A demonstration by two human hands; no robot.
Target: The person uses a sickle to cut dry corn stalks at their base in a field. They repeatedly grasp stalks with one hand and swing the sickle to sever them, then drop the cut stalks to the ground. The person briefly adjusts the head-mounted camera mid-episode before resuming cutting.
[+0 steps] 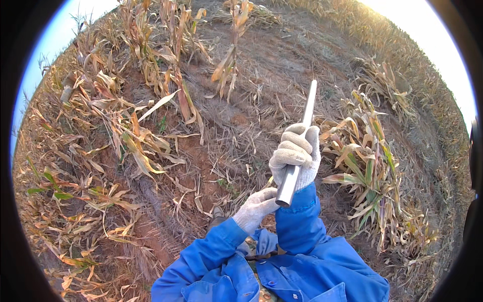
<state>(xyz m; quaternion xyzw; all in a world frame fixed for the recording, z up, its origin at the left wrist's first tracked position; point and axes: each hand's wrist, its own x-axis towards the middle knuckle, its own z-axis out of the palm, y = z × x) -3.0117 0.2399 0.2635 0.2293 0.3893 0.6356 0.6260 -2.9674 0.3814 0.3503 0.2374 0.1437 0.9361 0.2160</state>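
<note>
A smooth silvery metal tube [310, 100] is in my right hand [297, 153], whose gloved fingers are wrapped round its middle. The tube slants away from me, its far end up and to the right, its near end close to my body. My left hand [257, 205], also in a pale knitted glove, is beside that near end and the right cuff. Its fingers are curled in; the fingertips are partly hidden, so whether they pinch the sleeve or something else does not show. Both arms are in blue sleeves.
Dry standing corn stalks [176, 55] rise ahead and to the left. A heap of cut corn stalks [370, 166] lies on the right, with another pile [385, 88] beyond it. Straw and fallen leaves cover reddish soil [193, 156]. My shoe [217, 214] shows below.
</note>
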